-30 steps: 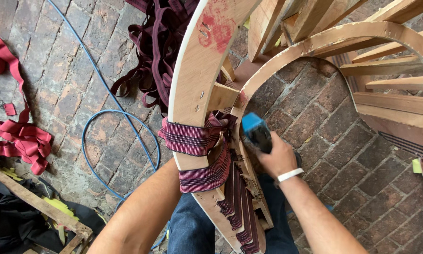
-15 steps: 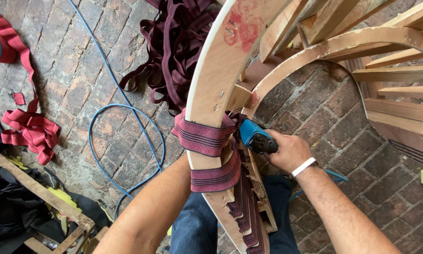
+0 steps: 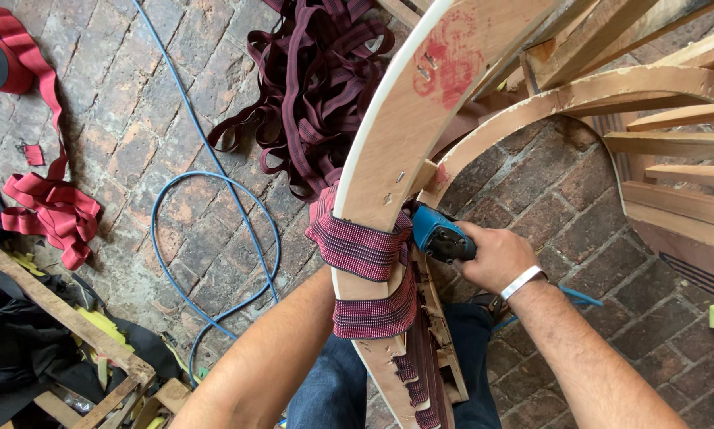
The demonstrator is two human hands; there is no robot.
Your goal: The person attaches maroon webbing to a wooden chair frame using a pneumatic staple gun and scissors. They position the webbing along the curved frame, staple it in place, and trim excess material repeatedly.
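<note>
Bare forearms, a white wristband [image 3: 524, 281] on the right wrist, blue jeans [image 3: 333, 389].

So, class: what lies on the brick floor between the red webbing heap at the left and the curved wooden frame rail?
In the head view, a looped blue hose lies on the brick floor between the red webbing heap and the curved wooden frame rail.

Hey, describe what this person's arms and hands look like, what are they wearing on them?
Both forearms are bare, with no sleeves and no gloves in view. The right hand has a plain white band round the wrist. The left forearm shows no band or watch; its hand is hidden behind the wooden frame. Blue jeans cover the legs below.
</note>
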